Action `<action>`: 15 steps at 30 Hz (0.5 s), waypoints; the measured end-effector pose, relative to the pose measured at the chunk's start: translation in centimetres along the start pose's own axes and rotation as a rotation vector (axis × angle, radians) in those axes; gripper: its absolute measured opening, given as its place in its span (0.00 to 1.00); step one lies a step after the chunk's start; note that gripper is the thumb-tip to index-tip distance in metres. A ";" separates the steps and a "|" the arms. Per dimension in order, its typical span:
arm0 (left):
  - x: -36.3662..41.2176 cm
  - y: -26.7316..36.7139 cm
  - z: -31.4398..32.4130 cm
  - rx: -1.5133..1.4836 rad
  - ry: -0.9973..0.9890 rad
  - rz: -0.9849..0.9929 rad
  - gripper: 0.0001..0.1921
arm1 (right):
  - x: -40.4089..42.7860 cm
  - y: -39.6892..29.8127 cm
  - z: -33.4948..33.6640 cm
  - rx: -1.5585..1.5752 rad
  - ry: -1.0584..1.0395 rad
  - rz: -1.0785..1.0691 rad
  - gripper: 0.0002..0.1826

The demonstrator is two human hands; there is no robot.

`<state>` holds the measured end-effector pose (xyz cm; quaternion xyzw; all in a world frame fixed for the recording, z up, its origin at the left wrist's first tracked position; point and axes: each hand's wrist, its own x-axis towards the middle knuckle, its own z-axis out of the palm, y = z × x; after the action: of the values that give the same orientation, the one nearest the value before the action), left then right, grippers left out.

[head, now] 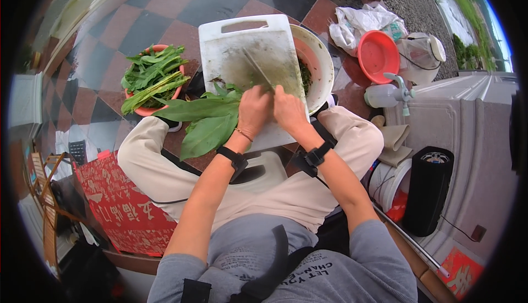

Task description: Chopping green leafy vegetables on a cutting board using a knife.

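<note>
My right hand (288, 107) grips the handle of a kitchen knife, its blade (258, 67) lying over the white cutting board (218, 55). Right beside it, my left hand (255, 107) is closed on a bunch of broad green leaves (212, 125), which fan out past the board's left edge. Its fingertips are blurred and partly hidden. The board is stained dark in the middle. It partly covers a large white tub (326, 63), where chopped greens (305, 76) show inside.
To the left stands an orange basin (146, 111) heaped with leafy greens (154, 76). On the right are a red basin (378, 55), a pump spray bottle (383, 95), a white sack (367, 22) and a black cylindrical speaker (428, 191). A plastic stool (264, 164) is between my knees.
</note>
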<state>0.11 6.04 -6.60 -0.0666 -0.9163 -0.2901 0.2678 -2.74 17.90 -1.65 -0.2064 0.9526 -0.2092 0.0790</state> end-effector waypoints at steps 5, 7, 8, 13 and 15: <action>-0.3 0.0 -0.8 0.067 -0.067 -0.041 0.09 | -3.6 1.3 -1.7 -0.040 -0.062 0.044 0.05; -0.2 -0.2 -1.1 0.038 -0.071 -0.059 0.08 | -4.1 1.6 -2.5 0.017 -0.024 0.084 0.05; -0.3 -0.3 -1.2 0.017 -0.089 -0.082 0.08 | -4.2 1.9 -2.6 0.022 -0.015 0.116 0.07; -0.2 -0.6 -0.5 -0.009 -0.014 -0.144 0.06 | -5.4 0.8 -4.6 0.040 -0.042 0.093 0.05; -0.5 -0.9 -0.6 -0.001 -0.049 -0.135 0.06 | -5.9 0.5 -4.6 0.044 -0.073 0.057 0.04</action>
<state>0.56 4.96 -6.91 -0.0119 -0.9249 -0.3064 0.2250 1.35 22.51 2.68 -0.1850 0.9497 -0.2201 0.1243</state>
